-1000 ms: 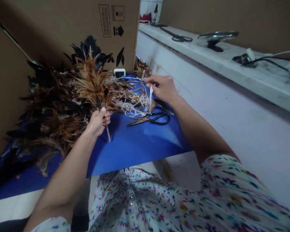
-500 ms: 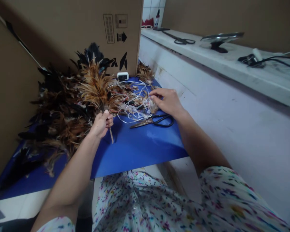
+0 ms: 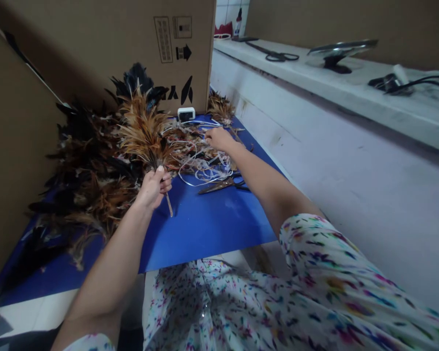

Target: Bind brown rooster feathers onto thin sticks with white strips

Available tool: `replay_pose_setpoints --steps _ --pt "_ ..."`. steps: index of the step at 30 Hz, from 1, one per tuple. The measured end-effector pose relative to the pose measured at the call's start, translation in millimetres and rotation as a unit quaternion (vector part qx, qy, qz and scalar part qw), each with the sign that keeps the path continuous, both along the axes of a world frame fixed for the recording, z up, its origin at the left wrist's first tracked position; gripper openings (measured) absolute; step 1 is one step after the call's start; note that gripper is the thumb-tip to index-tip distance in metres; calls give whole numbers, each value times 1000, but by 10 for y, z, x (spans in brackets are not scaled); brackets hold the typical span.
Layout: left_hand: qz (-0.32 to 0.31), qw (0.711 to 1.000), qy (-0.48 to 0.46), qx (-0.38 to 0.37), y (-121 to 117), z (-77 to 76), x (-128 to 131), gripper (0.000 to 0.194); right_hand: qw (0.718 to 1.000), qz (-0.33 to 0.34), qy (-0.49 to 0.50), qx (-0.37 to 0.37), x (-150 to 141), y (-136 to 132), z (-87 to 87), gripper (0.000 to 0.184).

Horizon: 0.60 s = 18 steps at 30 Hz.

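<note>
In my left hand (image 3: 155,187) I grip a feather duster (image 3: 142,126) by its thin stick. Its brown and golden feathers, dark at the top, point away from me, and the bare stick end sticks out below my fist. My right hand (image 3: 218,138) reaches over the far part of the blue table (image 3: 205,224), fingers curled together above loose feathers; what they hold, if anything, is hidden. Just nearer to me lies a tangle of white string (image 3: 208,170). Scissors with black handles (image 3: 219,185) rest beside the string, partly behind my right forearm.
A big heap of brown and black feathers (image 3: 91,185) covers the table's left side. A small white device (image 3: 186,114) stands against a cardboard box (image 3: 106,44). On the right ledge (image 3: 296,68) lie another pair of scissors (image 3: 278,55) and cables (image 3: 395,87).
My right hand has moved left and farther forward, from beside the string to above the feathers behind it. My left hand keeps the feather duster in nearly the same place.
</note>
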<state>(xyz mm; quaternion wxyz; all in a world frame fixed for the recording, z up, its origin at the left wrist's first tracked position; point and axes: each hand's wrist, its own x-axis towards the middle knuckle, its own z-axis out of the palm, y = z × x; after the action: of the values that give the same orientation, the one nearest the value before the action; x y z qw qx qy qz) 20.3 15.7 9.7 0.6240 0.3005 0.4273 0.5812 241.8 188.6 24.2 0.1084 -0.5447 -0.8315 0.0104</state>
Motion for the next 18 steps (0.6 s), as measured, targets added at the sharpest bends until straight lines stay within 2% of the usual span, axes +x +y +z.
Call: replay_pose_setpoints --steps 3,8,11,16,18 --pt "-5 1000 0 6 0 -12 3 26 997 -67 -25 -39 -80 128 -69 31" --pt "-7 1000 5 6 -8 -7 24 24 996 -70 -5 -59 -66 234 -196 26" --pt "-10 1000 5 5 -12 3 31 25 996 -69 37 -50 -7 255 -214 23" --pt "-11 1000 6 11 -10 -5 18 27 986 -71 148 -15 114 227 -68 12" --pt "-14 1000 5 15 -11 -8 17 25 966 -78 246 -19 168 178 44 4"
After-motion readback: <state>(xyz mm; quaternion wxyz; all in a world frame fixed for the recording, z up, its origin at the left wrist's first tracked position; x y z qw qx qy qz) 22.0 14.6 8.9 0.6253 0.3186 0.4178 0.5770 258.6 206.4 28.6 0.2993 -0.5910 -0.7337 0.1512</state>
